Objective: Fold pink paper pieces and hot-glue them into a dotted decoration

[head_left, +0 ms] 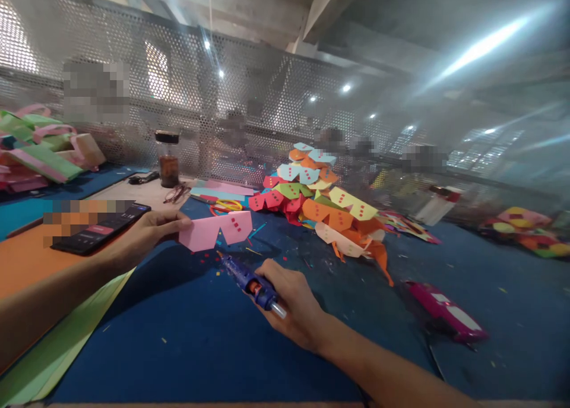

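Between the fingers and thumb of my left hand (167,225) is the left end of a pink paper cutout (207,233). It has notches along its lower edge and small red squares on its right part. My right hand (296,301) is wrapped round a blue hot glue gun (249,280), with a clear glue stick poking out of its rear. The nozzle points up and left, just below the pink cutout and apart from it. Beyond my hands lies a pile of similar cutouts (327,212) in orange, red, green, yellow and light blue.
A phone (104,227) rests on orange paper (27,271) at left, beside green sheets (84,331). Behind are a dark-lidded jar (168,161) and yellow-handled scissors (229,205). A magenta device (445,313) lies at right. Paper scraps dot the blue table (187,348).
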A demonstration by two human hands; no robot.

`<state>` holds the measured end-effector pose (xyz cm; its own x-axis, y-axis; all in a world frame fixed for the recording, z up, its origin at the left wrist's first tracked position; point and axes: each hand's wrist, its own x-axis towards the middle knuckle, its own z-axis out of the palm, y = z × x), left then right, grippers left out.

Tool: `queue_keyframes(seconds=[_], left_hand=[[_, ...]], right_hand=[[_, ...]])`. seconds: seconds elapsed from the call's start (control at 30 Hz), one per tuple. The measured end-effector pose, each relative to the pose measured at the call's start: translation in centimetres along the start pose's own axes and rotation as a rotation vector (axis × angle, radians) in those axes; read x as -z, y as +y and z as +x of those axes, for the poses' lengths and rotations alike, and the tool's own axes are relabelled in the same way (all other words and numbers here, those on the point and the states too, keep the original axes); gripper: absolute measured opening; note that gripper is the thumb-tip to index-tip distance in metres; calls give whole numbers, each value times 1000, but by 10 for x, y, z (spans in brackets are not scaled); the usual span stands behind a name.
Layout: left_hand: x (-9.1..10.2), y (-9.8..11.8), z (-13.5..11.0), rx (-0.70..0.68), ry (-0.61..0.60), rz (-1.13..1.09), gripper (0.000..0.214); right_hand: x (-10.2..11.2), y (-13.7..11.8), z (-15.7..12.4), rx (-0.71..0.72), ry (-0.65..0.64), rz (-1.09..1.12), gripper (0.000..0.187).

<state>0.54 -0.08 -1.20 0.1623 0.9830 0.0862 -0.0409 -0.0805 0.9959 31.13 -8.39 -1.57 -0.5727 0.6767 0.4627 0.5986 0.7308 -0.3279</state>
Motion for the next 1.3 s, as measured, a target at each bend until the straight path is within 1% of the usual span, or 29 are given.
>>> queue_keyframes(seconds=[0.2,0.37,0.47,0.67,0.83,1.1,1.3], left_hand=[[-1,2,-1,1,1,8,27],[-2,2,-2,-29,-24,37,25],[-3,2,-3,-41,-47,67,24],[-4,1,-4,-137,-102,176,24],[-6,3,-5,-139,-120,196,23],[-9,7,-9,-132,-134,221,23],[-9,4,-8,-144,-137,211,22]], right_hand=[[0,-3,1,24,-7,15,14],[0,-6,2,1,-1,1,13],[-3,-7,3,-18,30,8,11],[-13,-10,16,-78,121,-13,9],[-20,-15,27,-112,140,-30,9],[-21,-9,23,-110,185,-120,12],[-22,-9,23,-114,162,-142,12]])
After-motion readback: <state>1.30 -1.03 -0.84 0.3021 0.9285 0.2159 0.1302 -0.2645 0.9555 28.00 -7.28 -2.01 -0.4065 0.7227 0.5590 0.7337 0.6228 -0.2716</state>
